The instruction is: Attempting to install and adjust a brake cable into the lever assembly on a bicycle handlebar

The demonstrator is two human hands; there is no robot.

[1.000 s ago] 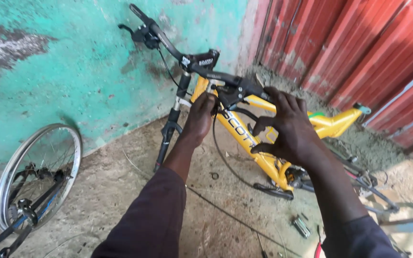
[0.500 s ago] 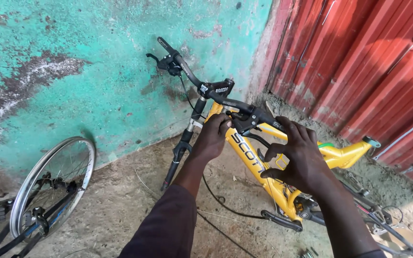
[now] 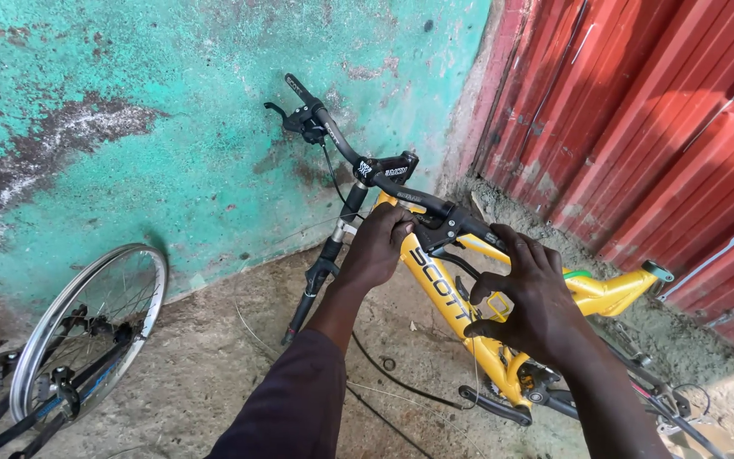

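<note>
A yellow bicycle frame (image 3: 452, 302) with a black handlebar (image 3: 341, 144) and black fork (image 3: 324, 263) leans against a turquoise wall. My left hand (image 3: 377, 248) is wrapped around the frame just below the stem, near the head tube. My right hand (image 3: 530, 299) rests over the top of the frame's middle, fingers curled onto the yellow tubing beside the brake lever (image 3: 448, 231). A black cable (image 3: 401, 384) loops down from the frame to the ground.
A loose spoked wheel (image 3: 87, 331) with another bike's black parts lies at lower left. Red corrugated metal sheeting (image 3: 656, 127) stands on the right. The ground (image 3: 206, 382) is bare dirty concrete, with a pedal crank (image 3: 494, 404) near my right forearm.
The view has tilted up and left, showing more wall and handlebar. Both hands stay on the frame; the right hand has slid slightly lower along the yellow tube.
</note>
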